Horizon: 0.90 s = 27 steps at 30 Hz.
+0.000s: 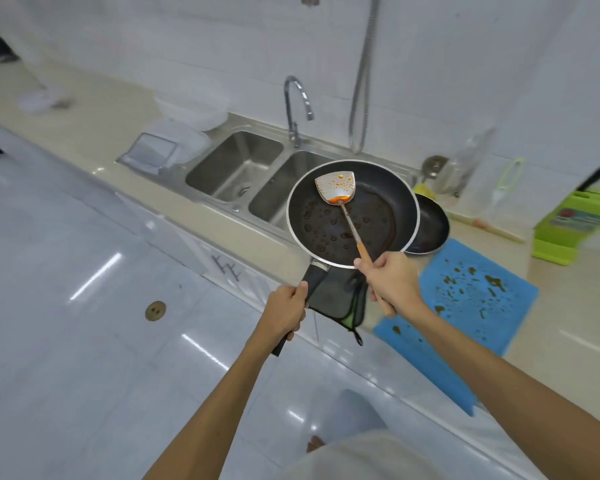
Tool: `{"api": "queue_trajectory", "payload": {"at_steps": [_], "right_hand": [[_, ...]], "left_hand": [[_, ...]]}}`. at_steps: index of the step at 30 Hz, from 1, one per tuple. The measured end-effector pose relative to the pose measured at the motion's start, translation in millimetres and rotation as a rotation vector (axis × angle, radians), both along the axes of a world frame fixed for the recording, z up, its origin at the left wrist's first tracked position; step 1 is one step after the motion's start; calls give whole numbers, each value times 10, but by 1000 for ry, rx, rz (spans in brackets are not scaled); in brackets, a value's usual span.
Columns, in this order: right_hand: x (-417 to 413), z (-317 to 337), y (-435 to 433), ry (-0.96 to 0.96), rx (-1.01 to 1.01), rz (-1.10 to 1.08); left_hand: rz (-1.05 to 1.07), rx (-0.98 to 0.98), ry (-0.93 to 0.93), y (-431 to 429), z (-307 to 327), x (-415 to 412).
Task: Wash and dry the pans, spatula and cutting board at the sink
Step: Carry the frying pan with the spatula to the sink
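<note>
Beige countertop with steel double sink at 11 o'clock; left hand grips the oil-spotted frying pan, right hand grips the spatula.

Your large pan: dark matt non-stick lining, bright metal rim, greasy droplets glistening on it. Your spatula: polished metal blade, wooden grip. The cutting board: blue, matt, probably plastic. The sink: brushed steel. The worktop: pale, glossy, stone-like. The floor: glossy tile.
</note>
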State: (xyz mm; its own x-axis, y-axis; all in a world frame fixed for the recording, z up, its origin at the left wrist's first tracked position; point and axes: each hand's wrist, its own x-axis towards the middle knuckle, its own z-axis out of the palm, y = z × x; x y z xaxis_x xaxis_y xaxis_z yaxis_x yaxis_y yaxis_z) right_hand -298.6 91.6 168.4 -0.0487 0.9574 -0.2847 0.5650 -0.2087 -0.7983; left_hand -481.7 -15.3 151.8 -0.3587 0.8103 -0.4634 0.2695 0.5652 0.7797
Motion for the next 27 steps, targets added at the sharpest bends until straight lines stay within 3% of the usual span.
{"api": "queue_trajectory", "payload": {"at_steps": [7, 13, 27], "right_hand": [[-1039, -185, 561, -67, 34, 140], [-1689, -463, 1180, -198, 83, 205], [-2068, -924, 1739, -211, 109, 3]], "left_hand": [[102, -25, 21, 333, -207, -976], [69, -52, 93, 818, -408, -1632], [-152, -128, 148, 1814, -814, -2513]]}}
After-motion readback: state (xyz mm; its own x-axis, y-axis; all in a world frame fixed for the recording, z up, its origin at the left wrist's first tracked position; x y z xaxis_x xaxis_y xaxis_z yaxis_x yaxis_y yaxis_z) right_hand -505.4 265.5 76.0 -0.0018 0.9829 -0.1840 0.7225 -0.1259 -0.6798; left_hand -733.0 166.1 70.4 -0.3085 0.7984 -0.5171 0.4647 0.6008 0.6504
